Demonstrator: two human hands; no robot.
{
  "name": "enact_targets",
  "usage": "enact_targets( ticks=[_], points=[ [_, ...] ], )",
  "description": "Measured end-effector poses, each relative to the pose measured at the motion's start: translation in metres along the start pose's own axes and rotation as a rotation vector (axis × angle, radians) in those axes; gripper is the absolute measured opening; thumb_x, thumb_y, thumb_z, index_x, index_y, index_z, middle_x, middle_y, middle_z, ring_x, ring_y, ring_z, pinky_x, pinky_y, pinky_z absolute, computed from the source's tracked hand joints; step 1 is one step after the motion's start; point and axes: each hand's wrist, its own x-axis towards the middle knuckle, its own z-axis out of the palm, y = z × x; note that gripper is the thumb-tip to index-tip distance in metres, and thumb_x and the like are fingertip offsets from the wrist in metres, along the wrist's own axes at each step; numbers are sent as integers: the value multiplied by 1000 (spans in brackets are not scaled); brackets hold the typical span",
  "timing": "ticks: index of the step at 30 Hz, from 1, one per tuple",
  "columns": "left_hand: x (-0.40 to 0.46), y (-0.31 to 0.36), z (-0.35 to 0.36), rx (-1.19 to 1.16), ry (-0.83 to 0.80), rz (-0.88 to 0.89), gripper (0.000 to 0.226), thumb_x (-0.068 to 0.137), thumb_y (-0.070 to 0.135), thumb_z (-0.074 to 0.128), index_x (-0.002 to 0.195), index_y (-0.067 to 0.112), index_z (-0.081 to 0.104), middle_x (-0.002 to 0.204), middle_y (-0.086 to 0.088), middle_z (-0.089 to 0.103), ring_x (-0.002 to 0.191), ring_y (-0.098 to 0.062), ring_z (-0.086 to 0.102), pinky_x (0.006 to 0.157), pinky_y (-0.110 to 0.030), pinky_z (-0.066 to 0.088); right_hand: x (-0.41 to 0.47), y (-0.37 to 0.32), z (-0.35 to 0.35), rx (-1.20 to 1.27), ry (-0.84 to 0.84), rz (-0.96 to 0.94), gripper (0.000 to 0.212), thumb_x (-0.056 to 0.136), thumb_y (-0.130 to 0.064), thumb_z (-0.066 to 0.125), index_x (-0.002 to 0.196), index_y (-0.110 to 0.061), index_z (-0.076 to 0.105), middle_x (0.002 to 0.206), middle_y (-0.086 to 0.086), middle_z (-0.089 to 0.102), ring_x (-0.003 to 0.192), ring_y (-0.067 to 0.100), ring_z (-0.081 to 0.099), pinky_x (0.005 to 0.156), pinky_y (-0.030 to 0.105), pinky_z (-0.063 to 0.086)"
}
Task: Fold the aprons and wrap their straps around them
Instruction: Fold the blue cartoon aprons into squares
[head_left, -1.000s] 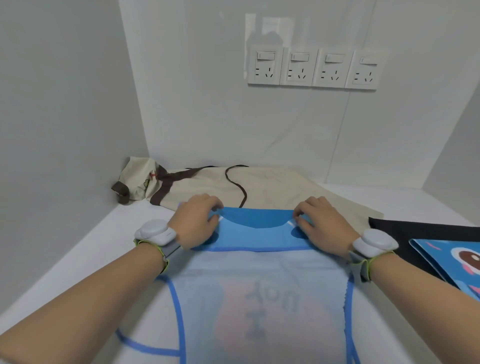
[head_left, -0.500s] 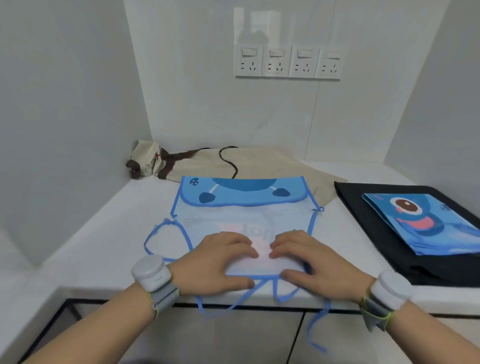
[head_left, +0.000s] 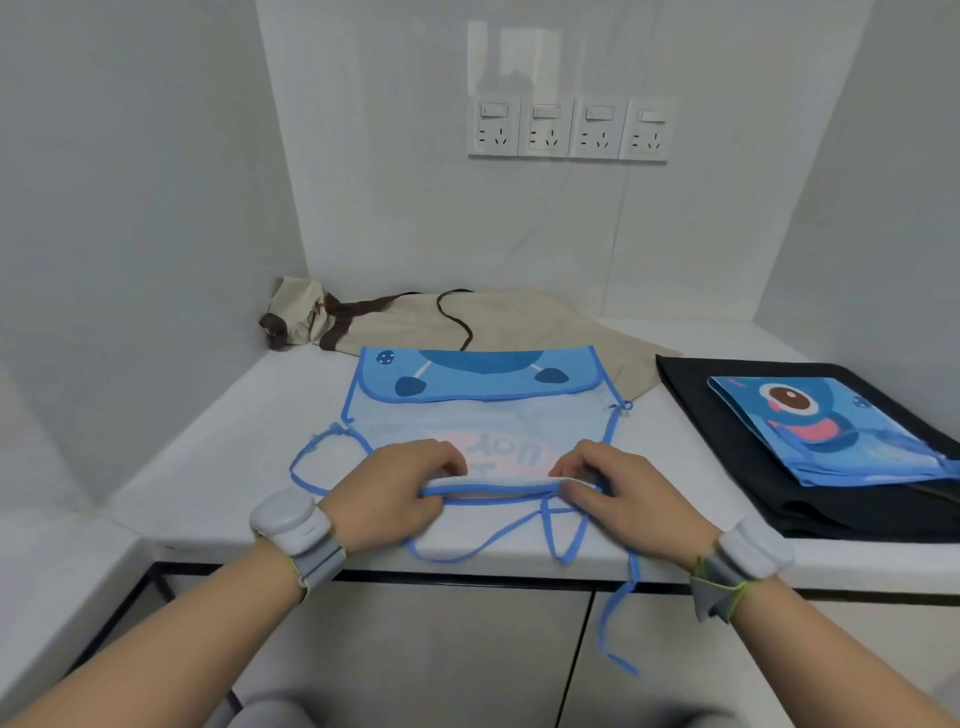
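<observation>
A light blue apron with a darker blue folded band at its far end lies flat on the white counter. My left hand and my right hand pinch the apron's near edge and lift it slightly off the counter. Blue straps trail from that edge; one hangs over the counter's front, and another loops to the left.
A beige apron with brown straps lies crumpled behind, in the back left corner. At the right a black cloth carries a folded blue cartoon apron. Walls close in on the left, back and right.
My hands came back from the apron's far band to its near edge. They pressed flat there half a second ago and now pinch and lift that edge.
</observation>
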Motion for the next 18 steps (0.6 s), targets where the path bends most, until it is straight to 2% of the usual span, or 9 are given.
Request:
enact_targets(
  ticks=[4,7,9,11,13,15,18],
  points=[
    [3,-10,-15,-187,123,-104,24,81,10,62,92,31,65,89,16,69,84,-4,62,78,-28,51,2,-3,-7,191,99,88,7,93,-24,62,86,-26,61,85,-8,67,81,12,62,78,34,50],
    [16,-13,-30,-352,232,-164,6,82,23,67,86,27,67,78,5,67,71,-10,59,71,-30,46,17,-7,-19,282,126,87,9,91,-19,65,87,-26,63,79,0,66,78,20,61,73,33,47],
    [30,-17,-38,-424,277,-199,13,79,33,66,87,22,68,76,-3,65,67,-12,55,68,-33,45,36,-10,-29,301,154,74,11,90,-16,66,90,-26,61,70,1,64,70,19,58,71,32,44],
    [45,-21,-44,-503,325,-264,17,78,34,67,88,20,69,81,-5,69,73,-17,62,72,-40,51,58,-12,-40,343,179,84,14,89,-18,67,96,-25,58,64,-2,58,65,14,52,67,31,40],
    [64,-26,-50,-555,400,-328,12,82,27,70,92,21,71,86,-1,73,83,-23,69,77,-43,54,80,-13,-50,439,173,113,18,89,-24,67,103,-26,55,69,4,51,68,16,47,65,33,35],
    [83,-32,-53,-625,443,-395,11,84,21,70,96,22,71,90,2,74,84,-23,71,78,-43,58,96,-11,-59,501,155,126,27,89,-23,68,111,-28,53,75,6,47,73,19,47,69,35,34],
    [108,-49,-52,-663,460,-484,16,82,23,71,97,24,67,90,0,74,80,-24,72,78,-47,59,115,-1,-59,382,141,177,41,83,-13,71,114,-32,51,80,1,53,71,15,49,68,28,37]
  ],
)
